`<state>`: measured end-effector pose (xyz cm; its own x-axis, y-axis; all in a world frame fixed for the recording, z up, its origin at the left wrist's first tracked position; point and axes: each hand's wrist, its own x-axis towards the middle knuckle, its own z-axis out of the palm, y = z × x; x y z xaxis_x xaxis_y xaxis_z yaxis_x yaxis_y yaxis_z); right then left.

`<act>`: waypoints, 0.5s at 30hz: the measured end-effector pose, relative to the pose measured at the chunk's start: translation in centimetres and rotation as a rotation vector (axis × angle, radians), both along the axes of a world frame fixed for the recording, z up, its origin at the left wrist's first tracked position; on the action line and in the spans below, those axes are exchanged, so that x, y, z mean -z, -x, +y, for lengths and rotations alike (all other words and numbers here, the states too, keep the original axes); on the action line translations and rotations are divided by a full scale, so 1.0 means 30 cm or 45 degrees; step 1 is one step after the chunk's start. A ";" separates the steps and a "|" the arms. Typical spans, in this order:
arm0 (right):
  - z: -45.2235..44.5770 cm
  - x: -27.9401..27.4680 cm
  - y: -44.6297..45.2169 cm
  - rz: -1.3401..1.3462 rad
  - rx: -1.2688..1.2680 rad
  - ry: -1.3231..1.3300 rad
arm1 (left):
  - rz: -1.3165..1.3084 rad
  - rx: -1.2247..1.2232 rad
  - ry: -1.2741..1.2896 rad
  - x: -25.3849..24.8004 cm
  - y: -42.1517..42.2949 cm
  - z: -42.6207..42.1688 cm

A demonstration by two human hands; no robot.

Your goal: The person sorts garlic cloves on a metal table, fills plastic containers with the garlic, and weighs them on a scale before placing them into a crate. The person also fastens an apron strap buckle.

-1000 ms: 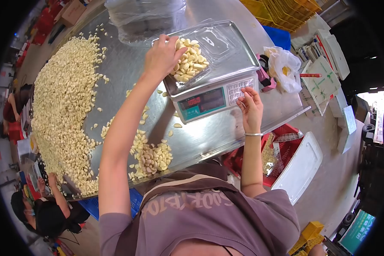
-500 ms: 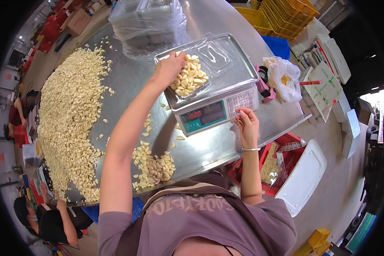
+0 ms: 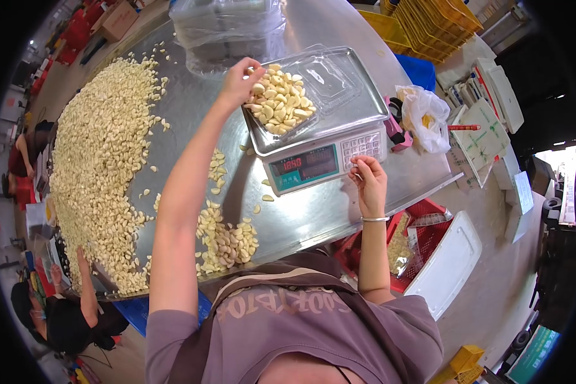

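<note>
Peeled garlic cloves (image 3: 281,99) fill one half of a clear plastic clamshell box, whose lid (image 3: 329,77) lies open on the scale's metal pan (image 3: 358,105). My left hand (image 3: 242,83) is at the box's upper left edge, fingers pinched together beside the cloves; what they grip is hidden. My right hand (image 3: 370,182) hovers by the keypad (image 3: 362,151) of the digital scale (image 3: 307,173), thumb and fingertips pressed together; anything between them is too small to name. Red digits glow on the display.
A large heap of garlic cloves (image 3: 99,173) covers the table's left side, with a smaller pile (image 3: 227,243) near the front edge. Bagged plastic boxes (image 3: 227,35) stand behind. To the right are a white plastic bag (image 3: 425,118) and a red crate (image 3: 422,243). A co-worker (image 3: 64,313) sits lower left.
My left hand has drawn back from over the cloves to the box's upper left edge. More cloves show in the box, and the red reading has changed. My right hand stays near the keypad.
</note>
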<state>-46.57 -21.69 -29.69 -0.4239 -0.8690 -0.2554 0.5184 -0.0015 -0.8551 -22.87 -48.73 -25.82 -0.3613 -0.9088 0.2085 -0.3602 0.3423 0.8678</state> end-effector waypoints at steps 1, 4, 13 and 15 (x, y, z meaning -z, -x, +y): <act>0.002 -0.002 0.001 0.002 0.002 -0.002 | 0.161 0.010 -0.220 -0.035 -0.027 0.015; 0.008 0.000 0.003 0.007 0.007 0.008 | 0.410 -0.019 -0.443 -0.080 -0.153 0.091; -0.001 0.024 -0.001 -0.002 -0.026 -0.023 | -0.311 -0.527 -0.491 0.243 -0.817 0.461; -0.023 0.022 -0.007 -0.003 -0.049 -0.015 | -0.554 -0.584 -0.566 0.210 -0.817 0.525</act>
